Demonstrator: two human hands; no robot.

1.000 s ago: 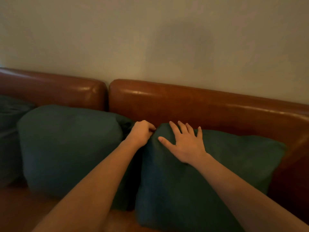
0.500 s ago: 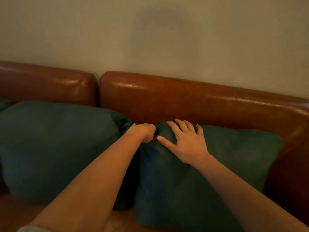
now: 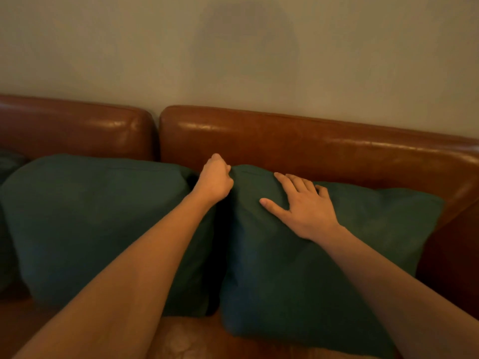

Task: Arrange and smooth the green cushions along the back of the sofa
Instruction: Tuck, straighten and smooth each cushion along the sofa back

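Note:
Two dark green cushions lean against the brown leather sofa back (image 3: pixel 311 141). The right cushion (image 3: pixel 298 275) stands upright in front of the right back section. My left hand (image 3: pixel 215 178) grips its top left corner with curled fingers, in the gap between the cushions. My right hand (image 3: pixel 304 206) lies flat on the upper front of that cushion, fingers straight and spread. The left cushion (image 3: pixel 98 224) stands beside it, the two touching at their lower edges. A third green cushion (image 3: pixel 7 164) shows only as a sliver at the far left.
The sofa's seat (image 3: pixel 186 340) is brown leather and shows below the cushions. A plain pale wall (image 3: pixel 233 47) rises right behind the sofa back. The sofa's right arm (image 3: pixel 458 229) curves forward beside the right cushion.
My left hand has risen with the right cushion's corner, lifting it higher against the sofa back. My right hand has slid slightly to the right across the cushion's front.

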